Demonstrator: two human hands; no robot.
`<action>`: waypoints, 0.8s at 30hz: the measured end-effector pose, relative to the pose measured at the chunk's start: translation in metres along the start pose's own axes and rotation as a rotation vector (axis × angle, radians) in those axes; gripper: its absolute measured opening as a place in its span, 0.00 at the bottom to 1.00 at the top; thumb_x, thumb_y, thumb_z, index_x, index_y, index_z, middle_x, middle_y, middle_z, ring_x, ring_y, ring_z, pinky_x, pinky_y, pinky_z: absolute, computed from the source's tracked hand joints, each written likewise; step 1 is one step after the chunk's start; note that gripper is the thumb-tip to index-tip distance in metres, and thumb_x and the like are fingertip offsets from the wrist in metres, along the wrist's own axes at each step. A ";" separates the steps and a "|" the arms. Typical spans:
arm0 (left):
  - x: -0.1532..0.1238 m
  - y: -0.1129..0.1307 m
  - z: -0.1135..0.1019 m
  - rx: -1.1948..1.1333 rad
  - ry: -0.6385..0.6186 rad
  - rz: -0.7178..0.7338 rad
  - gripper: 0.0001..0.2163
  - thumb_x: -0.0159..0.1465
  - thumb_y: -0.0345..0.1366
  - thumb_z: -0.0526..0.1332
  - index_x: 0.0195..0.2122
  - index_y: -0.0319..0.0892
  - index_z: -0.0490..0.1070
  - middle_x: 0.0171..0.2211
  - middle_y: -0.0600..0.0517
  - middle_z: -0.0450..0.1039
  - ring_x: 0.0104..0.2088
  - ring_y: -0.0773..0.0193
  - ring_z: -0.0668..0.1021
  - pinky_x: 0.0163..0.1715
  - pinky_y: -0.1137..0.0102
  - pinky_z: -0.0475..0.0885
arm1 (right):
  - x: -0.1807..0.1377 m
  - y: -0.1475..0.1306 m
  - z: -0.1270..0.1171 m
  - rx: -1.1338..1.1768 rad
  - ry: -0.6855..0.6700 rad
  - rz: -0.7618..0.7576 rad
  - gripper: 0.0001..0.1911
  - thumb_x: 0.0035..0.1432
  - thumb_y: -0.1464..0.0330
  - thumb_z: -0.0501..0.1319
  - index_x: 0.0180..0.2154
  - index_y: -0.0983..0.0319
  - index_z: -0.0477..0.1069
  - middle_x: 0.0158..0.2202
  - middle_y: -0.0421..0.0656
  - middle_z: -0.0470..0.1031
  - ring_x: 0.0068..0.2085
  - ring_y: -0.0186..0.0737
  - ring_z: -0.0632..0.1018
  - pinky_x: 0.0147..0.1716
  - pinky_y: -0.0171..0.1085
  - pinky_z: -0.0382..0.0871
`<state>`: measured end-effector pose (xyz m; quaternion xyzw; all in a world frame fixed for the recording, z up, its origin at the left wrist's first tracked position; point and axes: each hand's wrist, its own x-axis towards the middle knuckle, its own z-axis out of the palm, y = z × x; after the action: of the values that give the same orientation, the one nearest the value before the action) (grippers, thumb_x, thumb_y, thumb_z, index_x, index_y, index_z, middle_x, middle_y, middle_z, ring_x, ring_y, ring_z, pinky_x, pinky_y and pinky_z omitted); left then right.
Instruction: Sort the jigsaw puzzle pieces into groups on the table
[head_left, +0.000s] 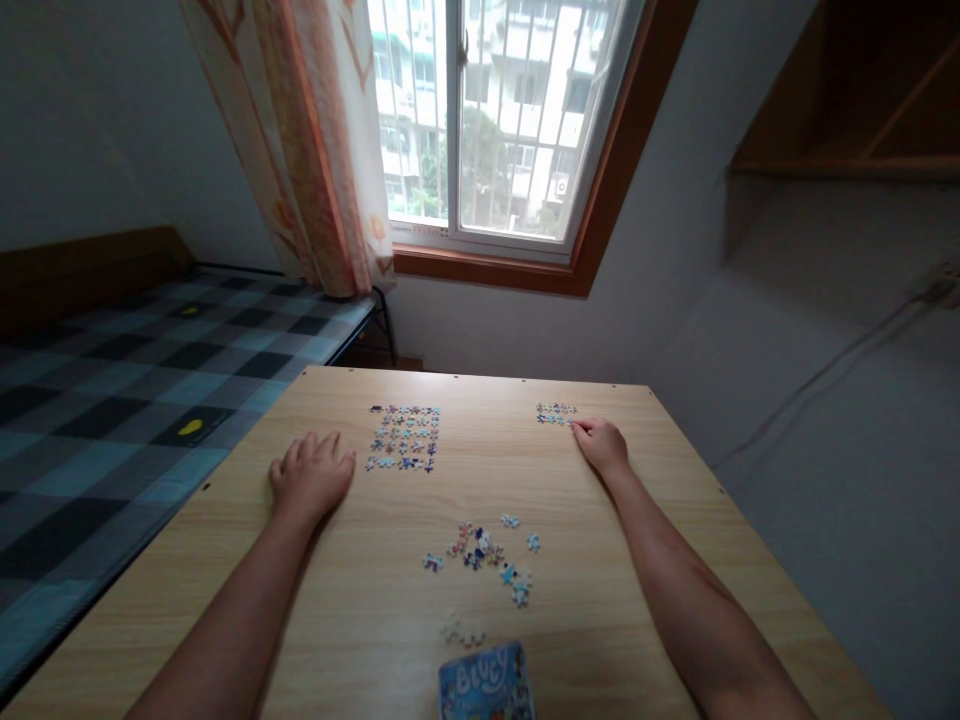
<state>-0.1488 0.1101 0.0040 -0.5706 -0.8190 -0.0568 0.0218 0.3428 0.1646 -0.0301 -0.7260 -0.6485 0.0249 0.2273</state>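
Observation:
My left hand (pixel 313 476) lies flat on the table, fingers apart and holding nothing. Just right of it is a block of jigsaw pieces (pixel 406 438) laid in rows with small gaps. Farther right, my right hand (pixel 604 446) has its fingertips pinched together on a small puzzle piece (pixel 572 423), at the right end of the lower of two short rows (pixel 553 413); the fingers partly hide it. Between my arms is a loose heap of puzzle pieces (pixel 476 548), with several scattered around it. A few pale pieces (pixel 463 631) lie nearer to me.
A blue box (pixel 487 682) lettered "Bluey" stands at the near edge of view. The wooden table (pixel 360 580) reaches toward a window (pixel 510 120). Left of it is a bed with a checked cover (pixel 150 350). A wall shelf (pixel 847 165) hangs at upper right.

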 end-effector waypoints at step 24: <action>-0.002 0.001 -0.002 0.006 -0.017 0.000 0.29 0.69 0.47 0.46 0.67 0.40 0.63 0.69 0.38 0.58 0.67 0.45 0.60 0.64 0.49 0.53 | -0.013 -0.023 -0.025 0.153 0.002 -0.142 0.16 0.67 0.62 0.57 0.48 0.60 0.80 0.44 0.48 0.79 0.43 0.43 0.78 0.45 0.37 0.69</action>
<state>-0.1474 0.1083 0.0061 -0.5712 -0.8192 -0.0494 0.0167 0.3278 0.1454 -0.0026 -0.6589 -0.6943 0.0573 0.2838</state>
